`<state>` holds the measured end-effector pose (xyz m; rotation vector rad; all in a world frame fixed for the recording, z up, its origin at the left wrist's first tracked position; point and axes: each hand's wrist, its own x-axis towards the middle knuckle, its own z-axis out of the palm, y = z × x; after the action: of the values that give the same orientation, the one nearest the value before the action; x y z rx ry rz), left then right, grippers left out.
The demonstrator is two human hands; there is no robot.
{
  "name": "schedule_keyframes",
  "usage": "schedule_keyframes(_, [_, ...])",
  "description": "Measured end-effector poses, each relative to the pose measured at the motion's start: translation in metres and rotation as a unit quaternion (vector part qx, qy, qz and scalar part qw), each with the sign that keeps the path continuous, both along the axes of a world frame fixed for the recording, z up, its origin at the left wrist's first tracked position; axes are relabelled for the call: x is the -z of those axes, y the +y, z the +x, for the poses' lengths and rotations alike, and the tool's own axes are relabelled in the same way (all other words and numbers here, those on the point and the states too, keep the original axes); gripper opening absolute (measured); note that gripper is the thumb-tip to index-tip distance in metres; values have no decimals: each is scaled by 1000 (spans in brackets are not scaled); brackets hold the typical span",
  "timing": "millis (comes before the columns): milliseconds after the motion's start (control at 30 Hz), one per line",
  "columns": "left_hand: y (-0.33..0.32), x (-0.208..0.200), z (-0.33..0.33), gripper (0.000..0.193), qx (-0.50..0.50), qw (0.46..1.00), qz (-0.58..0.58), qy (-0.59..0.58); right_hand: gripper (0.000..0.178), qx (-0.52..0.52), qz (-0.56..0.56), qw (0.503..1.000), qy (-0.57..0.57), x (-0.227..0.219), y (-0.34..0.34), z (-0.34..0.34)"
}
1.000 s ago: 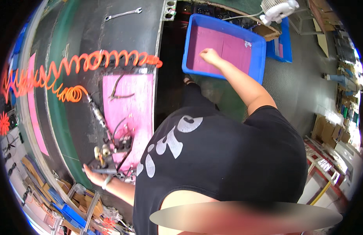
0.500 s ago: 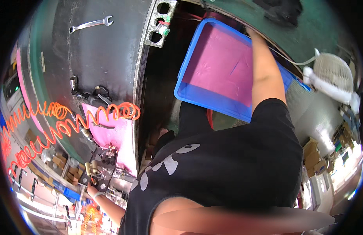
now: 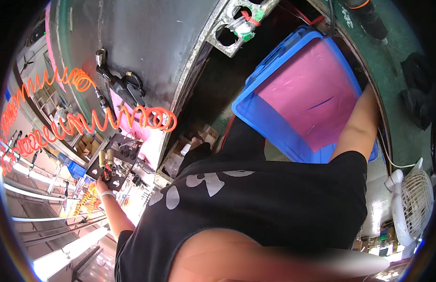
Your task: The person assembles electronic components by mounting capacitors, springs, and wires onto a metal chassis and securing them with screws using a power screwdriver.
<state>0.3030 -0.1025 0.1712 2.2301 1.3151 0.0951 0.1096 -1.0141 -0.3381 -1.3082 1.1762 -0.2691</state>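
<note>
Item: one dark plate (image 3: 115, 182) carrying two pale cylinders (image 3: 106, 159), at the left, out beyond the near end of the black worktop (image 3: 152, 42). Our left hand (image 3: 102, 185) grips its near edge, arm stretched out to the left, a white band (image 3: 106, 193) at the wrist; the fingers seem closed on the edge, though too small to tell one by one.

Our right forearm (image 3: 361, 123) reaches far right across the blue bin (image 3: 281, 124); the hand is hidden at the edge of the green bench (image 3: 392, 61), so we cannot tell its fingers.

Surroundings: an orange coiled hose (image 3: 77, 124) and a black power tool (image 3: 124, 87) at left; a white fan (image 3: 413, 204) near right.

Changes: a second ago our right hand hung over the bin's pink lining (image 3: 317, 84). The wrench has left view, and the bin now appears more slanted.
</note>
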Motion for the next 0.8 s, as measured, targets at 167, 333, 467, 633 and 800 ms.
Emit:
schedule_keyframes(167, [11,-4,13,30,2,996,80,35,22,91,128,985,-72,28,-25,-32])
schedule_keyframes(333, [10,11,27,33,31,995,88,42,22,177,229,947,-137,48,-59,-58])
schedule_keyframes(467, [64,4,33,25,41,994,84,56,22,230,318,899,-193,50,-56,-58])
schedule_keyframes(633, [74,25,42,33,38,996,-78,27,22,267,438,818,-261,14,-21,-80])
schedule_keyframes(800, [52,29,33,37,156,978,119,77,23,257,554,747,-262,-35,17,-90])
